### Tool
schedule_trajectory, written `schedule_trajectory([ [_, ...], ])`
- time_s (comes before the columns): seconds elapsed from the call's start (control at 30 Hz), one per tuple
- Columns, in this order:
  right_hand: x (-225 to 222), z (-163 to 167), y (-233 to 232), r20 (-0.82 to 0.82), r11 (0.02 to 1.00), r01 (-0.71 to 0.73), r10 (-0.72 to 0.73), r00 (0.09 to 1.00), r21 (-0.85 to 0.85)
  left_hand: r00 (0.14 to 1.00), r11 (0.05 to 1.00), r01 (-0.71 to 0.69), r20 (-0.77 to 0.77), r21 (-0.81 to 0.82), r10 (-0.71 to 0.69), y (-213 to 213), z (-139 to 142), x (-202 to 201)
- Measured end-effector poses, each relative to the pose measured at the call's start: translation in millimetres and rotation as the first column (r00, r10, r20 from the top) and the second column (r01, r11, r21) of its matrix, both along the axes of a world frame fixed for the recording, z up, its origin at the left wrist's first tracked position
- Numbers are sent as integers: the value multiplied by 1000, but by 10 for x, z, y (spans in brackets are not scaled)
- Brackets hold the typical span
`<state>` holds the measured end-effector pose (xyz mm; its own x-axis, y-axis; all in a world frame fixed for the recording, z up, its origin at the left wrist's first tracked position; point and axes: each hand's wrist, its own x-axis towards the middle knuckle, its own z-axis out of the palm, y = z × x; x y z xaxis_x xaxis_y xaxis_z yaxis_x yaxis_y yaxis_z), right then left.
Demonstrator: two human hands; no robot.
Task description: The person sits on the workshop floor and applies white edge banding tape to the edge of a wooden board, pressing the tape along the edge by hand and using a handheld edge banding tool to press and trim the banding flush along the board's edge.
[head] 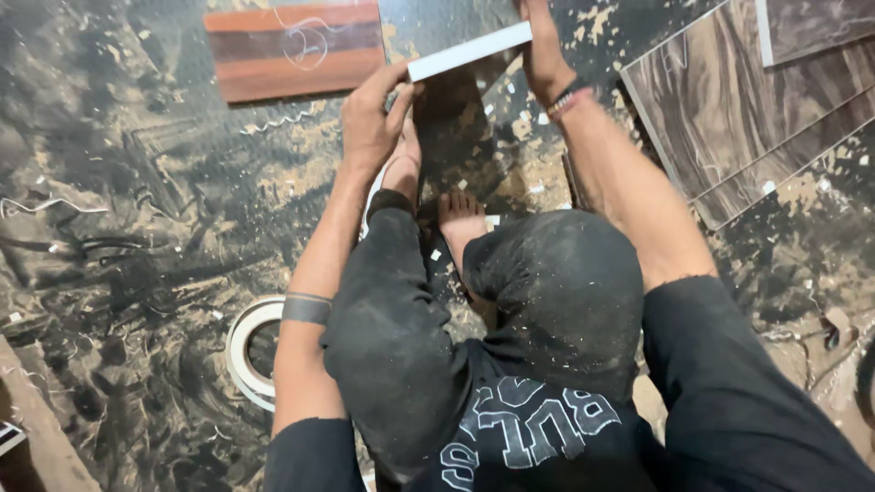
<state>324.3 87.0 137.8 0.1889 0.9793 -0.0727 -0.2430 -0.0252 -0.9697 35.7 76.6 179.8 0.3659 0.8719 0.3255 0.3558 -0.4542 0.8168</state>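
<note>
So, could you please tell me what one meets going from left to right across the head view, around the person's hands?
White roll of edge tape on the floor → reddish-brown striped laminate piece → left hand → white-edged dark board → right hand → brown wood-grain laminate sheets.

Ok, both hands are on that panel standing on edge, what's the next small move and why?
Probably steady the panel before anything else. The left hand grips its near end and the right hand its far end, with a foot braced at its base. It stands on its narrow edge on a floor littered with shavings, so it could slip; a firmer brace seems wise.
</note>
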Motion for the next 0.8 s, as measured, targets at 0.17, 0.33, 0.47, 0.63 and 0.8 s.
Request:
schedule_trajectory([
  [0.17,46,221,-422,77,992,33,-24,997,-120,1000,1000,-2,-11,21,2,-29,-17,-9],
  [0.33,319,464,-617,243,995,3,22,970,-104,1000,1000,27,16,2,-27,-12,-8,-23],
  [0.47,460,661,-548,324,979,-151,188,927,-135,1000,1000,16,-13,-9,-17,-18,-15,-25],
  [0.63,306,999,-520,890,995,-95,46,454,-3,999,1000,-8,-36,30,9,-35,-17,-14],
  [0.8,-114,1137,-532,890,984,-167,-135,-436,67,998,1000,4,-64,0,-4,-31,5,-22],
])
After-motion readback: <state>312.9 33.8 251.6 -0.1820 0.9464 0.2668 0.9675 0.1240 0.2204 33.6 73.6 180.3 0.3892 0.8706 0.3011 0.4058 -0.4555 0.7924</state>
